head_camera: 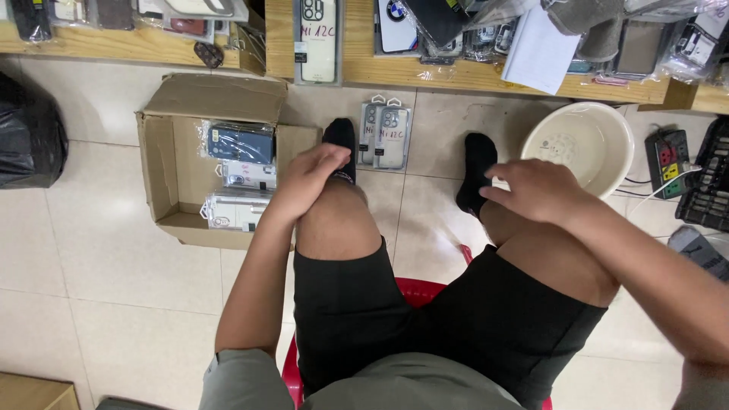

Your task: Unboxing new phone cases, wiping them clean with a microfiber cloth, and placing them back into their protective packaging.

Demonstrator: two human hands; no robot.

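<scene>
Left hand (307, 181) rests loosely curled, empty, on the knee beside the open cardboard box (163, 163); right hand (535, 190) spread, near the basin (619, 148) rim

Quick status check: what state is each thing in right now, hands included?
left hand: empty, resting on left knee
right hand: empty, resting on right knee
cardboard box: open, partly filled with packaged phone cases
basin: upright, empty
two packaged cases: flat on floor between the feet

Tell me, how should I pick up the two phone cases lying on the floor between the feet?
Take the phone case packs by their top edge, where the hang tabs stick out. They lie flat on the tile, so come from above and pinch that end; feet flank both sides.
</scene>
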